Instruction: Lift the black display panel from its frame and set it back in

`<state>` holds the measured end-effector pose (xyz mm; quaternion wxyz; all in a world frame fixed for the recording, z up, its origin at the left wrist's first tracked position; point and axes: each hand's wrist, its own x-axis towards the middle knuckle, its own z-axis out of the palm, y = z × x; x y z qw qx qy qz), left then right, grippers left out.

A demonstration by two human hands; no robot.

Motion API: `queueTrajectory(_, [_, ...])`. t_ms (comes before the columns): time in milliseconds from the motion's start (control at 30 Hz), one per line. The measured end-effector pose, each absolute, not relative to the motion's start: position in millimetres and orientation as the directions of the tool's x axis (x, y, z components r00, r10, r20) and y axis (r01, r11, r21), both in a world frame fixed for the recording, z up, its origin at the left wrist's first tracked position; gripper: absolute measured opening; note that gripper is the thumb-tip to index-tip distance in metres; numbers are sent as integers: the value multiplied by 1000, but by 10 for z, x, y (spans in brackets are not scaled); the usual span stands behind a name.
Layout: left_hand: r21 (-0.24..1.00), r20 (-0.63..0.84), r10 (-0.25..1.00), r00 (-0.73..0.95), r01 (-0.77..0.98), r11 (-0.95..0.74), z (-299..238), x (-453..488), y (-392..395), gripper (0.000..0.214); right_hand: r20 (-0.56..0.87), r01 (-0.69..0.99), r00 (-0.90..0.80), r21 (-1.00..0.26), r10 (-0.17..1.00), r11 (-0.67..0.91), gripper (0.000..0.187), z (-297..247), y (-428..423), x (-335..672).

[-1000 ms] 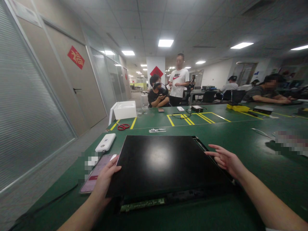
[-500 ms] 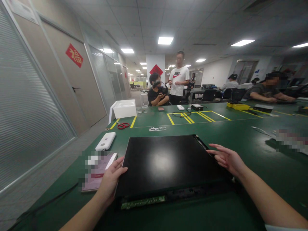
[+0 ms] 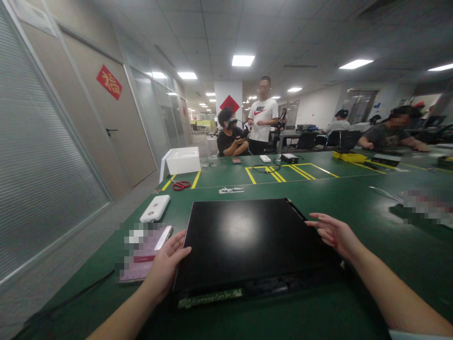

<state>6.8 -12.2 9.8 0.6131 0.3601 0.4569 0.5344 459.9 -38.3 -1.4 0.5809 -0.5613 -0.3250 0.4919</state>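
A large flat black panel (image 3: 247, 241) lies on the green table (image 3: 354, 302) in front of me, with a green circuit strip (image 3: 208, 298) showing under its near edge. My left hand (image 3: 164, 269) presses flat against the panel's left edge, fingers extended. My right hand (image 3: 334, 234) rests with fingers spread on the panel's right edge. Neither hand wraps round anything.
A phone (image 3: 145, 257) lies left of the panel, a white power bank (image 3: 155, 208) beyond it. Red scissors (image 3: 181, 185) and a white box (image 3: 183, 161) sit farther back. Several people sit or stand at the far tables. Yellow tape lines (image 3: 279, 172) mark the surface.
The panel has slid to the right, and my left hand followed its left edge. My right hand stayed at the right edge.
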Motion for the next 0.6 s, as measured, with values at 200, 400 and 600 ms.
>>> queueTrajectory(200, [931,-179,984,13,-322,174,81,65,-118,68,-179,-197,324,-973,929,-118,26,-28,-377,4627])
queueTrajectory(400, [925,-211,977,26,-319,208,35,41,-85,68,-167,-173,315,-978,934,-117,24,-71,-358,4627])
queueTrajectory(600, [939,-190,981,23,-288,189,-13,20,-53,65,-138,-122,315,-987,939,-104,28,-104,-342,4631])
